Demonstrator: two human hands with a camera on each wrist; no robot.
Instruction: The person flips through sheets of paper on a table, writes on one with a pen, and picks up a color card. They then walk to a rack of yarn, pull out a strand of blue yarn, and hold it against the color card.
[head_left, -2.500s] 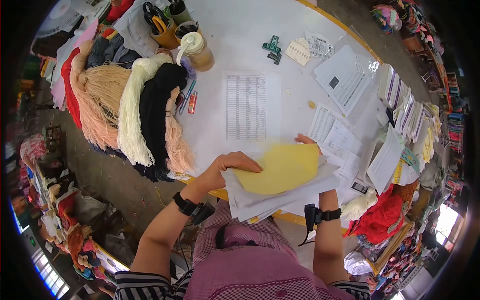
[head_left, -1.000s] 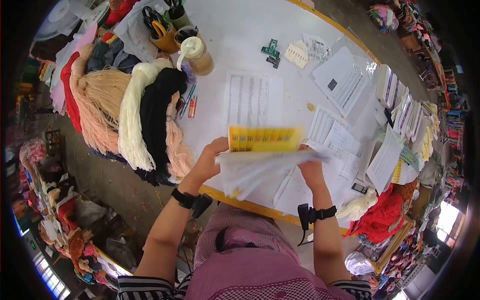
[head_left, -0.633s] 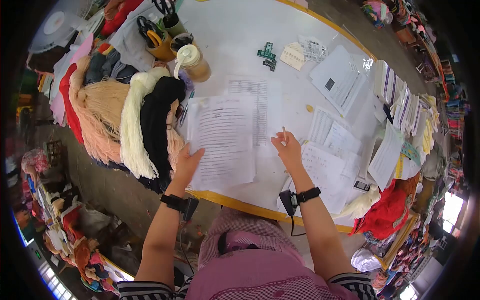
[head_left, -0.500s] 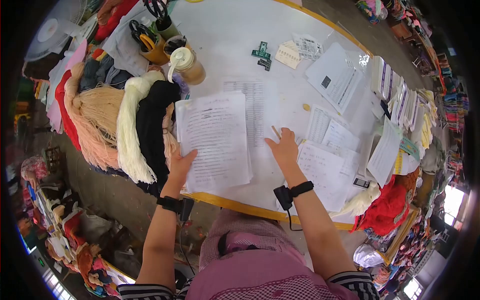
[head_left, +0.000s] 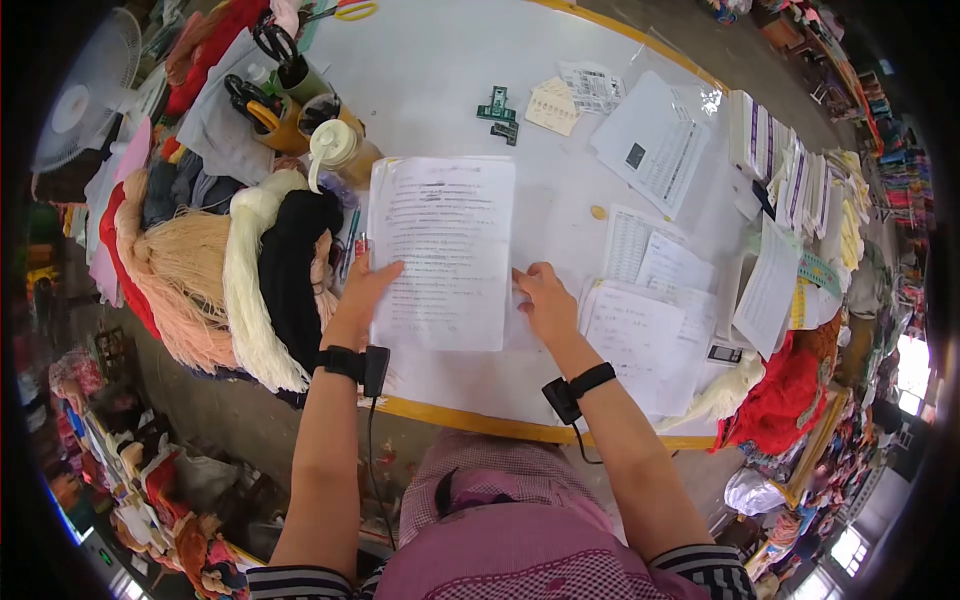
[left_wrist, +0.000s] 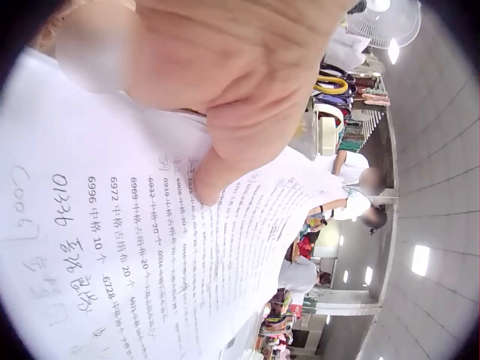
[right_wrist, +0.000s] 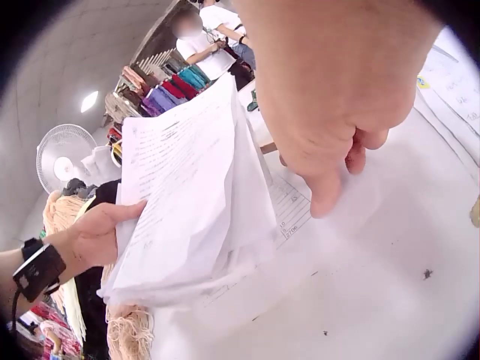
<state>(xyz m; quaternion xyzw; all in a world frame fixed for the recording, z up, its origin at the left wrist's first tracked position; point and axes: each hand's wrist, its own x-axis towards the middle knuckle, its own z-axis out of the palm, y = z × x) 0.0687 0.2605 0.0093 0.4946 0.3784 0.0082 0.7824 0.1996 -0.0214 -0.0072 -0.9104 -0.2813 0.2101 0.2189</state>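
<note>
My left hand (head_left: 362, 295) grips the left edge of a stack of written sheets (head_left: 445, 250), thumb across the top page. The sheets stand tilted up in the right wrist view, with their lower edges fanned apart. In the left wrist view, the thumb presses beside the handwritten lines. My right hand (head_left: 548, 305) is bent close to the right edge of the stack, fingertips low over the table. A thin tan stick (right_wrist: 268, 148), like a pencil, sticks out beside its fingers; the rest of it is hidden by the hand.
Yarn hanks (head_left: 190, 265) and a lidded bottle (head_left: 342, 150) stand left, near cups of scissors (head_left: 285, 125). Green clips (head_left: 498, 112) lie at the back. Loose papers (head_left: 635, 335), a small phone-like device (head_left: 725, 353) and piled booklets (head_left: 790, 175) are right.
The stack, earlier leafed through with a yellow sheet showing, has been turned written side up and shifted left, then upward on the table. My right hand has come to its right edge.
</note>
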